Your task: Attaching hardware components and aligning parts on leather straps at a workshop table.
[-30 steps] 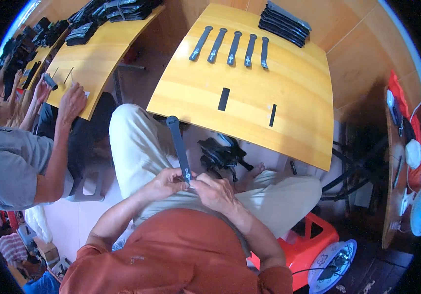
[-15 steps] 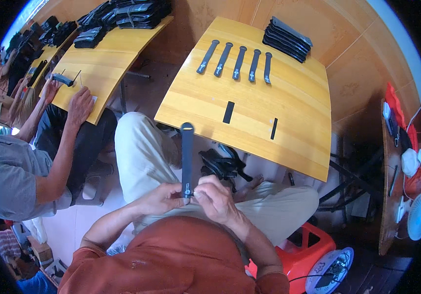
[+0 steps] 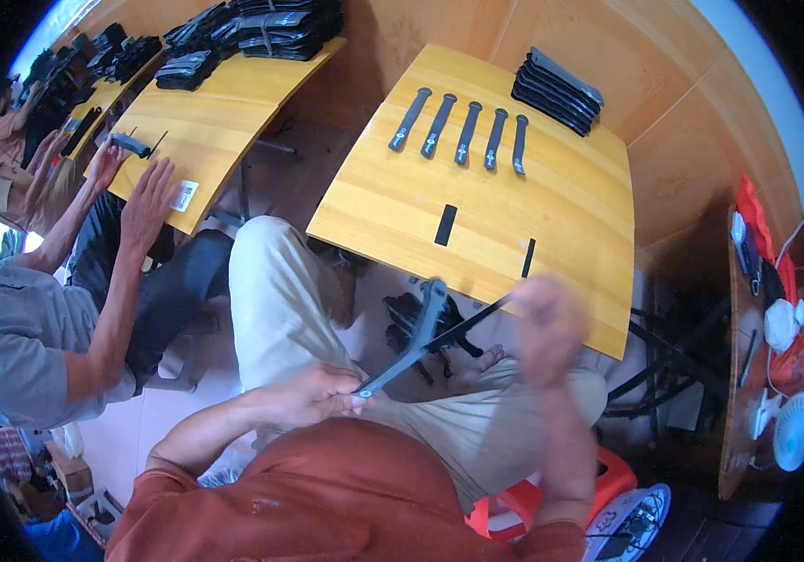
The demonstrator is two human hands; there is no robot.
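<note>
My left hand [image 3: 313, 393] pinches the lower end of the grey handle piece [image 3: 408, 342] over my lap, near the wooden table's [image 3: 570, 215] front edge, while my blurred right hand [image 3: 544, 323], fingers unreadable, draws a thin black strip [image 3: 469, 321] free; next calls for steady, aligned pulling.

Five handles [image 3: 463, 133] lie in a row on the table [image 3: 570, 215] — a stack [image 3: 556, 91] to their right.

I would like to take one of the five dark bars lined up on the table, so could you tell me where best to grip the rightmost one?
Grip the rightmost bar at its narrow middle, from above, fingers across its width. It lies flat with free space on its right, while its neighbour is close on its left.
</note>
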